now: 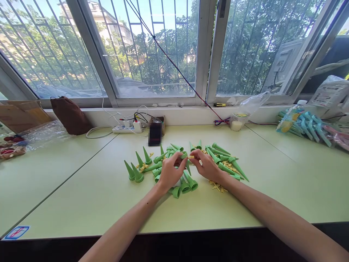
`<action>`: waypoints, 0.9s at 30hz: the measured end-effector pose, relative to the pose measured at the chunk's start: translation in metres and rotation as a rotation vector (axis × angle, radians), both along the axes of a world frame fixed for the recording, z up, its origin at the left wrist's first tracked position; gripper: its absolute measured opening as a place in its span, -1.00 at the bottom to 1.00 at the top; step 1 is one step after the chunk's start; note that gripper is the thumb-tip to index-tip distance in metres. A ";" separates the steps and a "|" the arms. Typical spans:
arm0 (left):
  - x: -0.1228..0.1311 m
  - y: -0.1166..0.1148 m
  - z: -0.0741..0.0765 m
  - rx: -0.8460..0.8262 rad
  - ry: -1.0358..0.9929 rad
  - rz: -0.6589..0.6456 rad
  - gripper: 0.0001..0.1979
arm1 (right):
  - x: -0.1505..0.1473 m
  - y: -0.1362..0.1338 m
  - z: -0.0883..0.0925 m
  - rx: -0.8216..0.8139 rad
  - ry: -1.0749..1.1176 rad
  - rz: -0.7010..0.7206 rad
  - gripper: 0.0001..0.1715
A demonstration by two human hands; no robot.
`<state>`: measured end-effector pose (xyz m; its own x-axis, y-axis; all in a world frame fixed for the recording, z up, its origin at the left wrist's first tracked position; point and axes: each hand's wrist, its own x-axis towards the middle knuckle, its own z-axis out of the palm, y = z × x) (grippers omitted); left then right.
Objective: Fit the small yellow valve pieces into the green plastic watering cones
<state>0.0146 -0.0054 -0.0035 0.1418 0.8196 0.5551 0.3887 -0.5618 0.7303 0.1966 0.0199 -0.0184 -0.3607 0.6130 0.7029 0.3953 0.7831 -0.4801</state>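
Observation:
My left hand [172, 169] grips a green plastic cone [188, 168], its wide collar up between the fingers and its tip pointing down. Close beside it, my right hand [204, 164] pinches a small yellow plastic piece [191, 157] near the cone's collar; whether the two touch I cannot tell. Around and beneath both hands lie many more green cones [193, 184], some on their sides with open ends facing me. Several stand upright on the left, among them one cone [138, 174]. Loose yellow pieces [217, 186] are scattered by my right wrist.
A power strip [128, 128] with cables and a dark phone-like object [155, 134] lie towards the window. A brown cloth bag [70, 115] leans at the left. At the right are a plastic cup [236, 122], a bottle [291, 117] and bagged light-blue parts [312, 127].

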 end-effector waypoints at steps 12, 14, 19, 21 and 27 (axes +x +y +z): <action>0.000 0.001 -0.002 0.034 0.031 -0.010 -0.85 | 0.000 0.002 -0.002 -0.029 0.015 0.004 -0.82; 0.000 0.001 -0.002 0.048 0.027 -0.006 -0.86 | 0.000 0.001 -0.002 -0.029 0.051 0.023 -0.78; 0.000 0.002 -0.002 0.050 0.016 -0.004 -0.87 | -0.001 0.001 -0.001 0.040 0.046 0.022 -0.93; 0.000 0.002 -0.002 0.050 0.015 -0.004 -0.87 | -0.001 0.002 -0.001 0.060 0.047 0.006 -0.91; 0.000 0.002 -0.003 0.062 0.040 -0.004 -0.85 | 0.000 0.006 -0.001 0.031 0.010 -0.020 -0.70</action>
